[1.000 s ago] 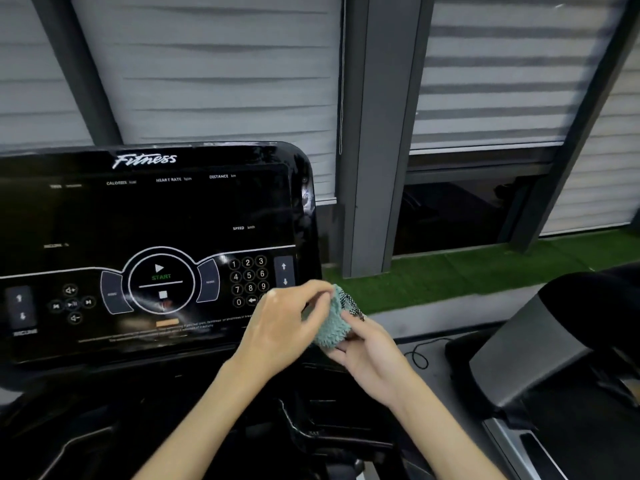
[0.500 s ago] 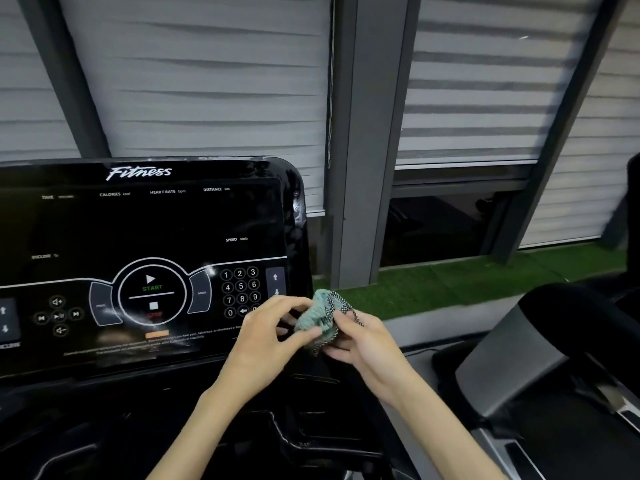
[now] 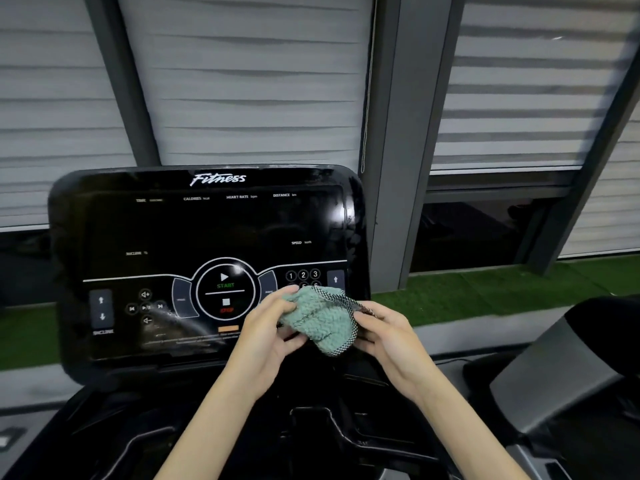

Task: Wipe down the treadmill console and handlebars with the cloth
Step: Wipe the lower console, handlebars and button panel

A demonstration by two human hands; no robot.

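Note:
A glossy black treadmill console [image 3: 166,237] marked "Fitness" stands in front of me, with START and STOP buttons and a number keypad on its lower half. In front of its lower right corner I hold a teal cloth [image 3: 320,320] with a black-and-white mesh edge between both hands. My left hand [image 3: 266,327] pinches the cloth's left side with thumb and fingers. My right hand [image 3: 388,330] grips its right edge. The cloth hides part of the keypad. The dark console base and handlebar area [image 3: 311,431] lies below my forearms.
Behind the console are grey window frames [image 3: 391,168] and white blinds [image 3: 249,81]. A strip of green artificial turf [image 3: 485,289] runs along the window. Another machine with a grey and black body [image 3: 554,368] stands at the right.
The view has swung right across the console, so more of its left side shows. The cloth is spread wider between my hands, which have moved slightly apart.

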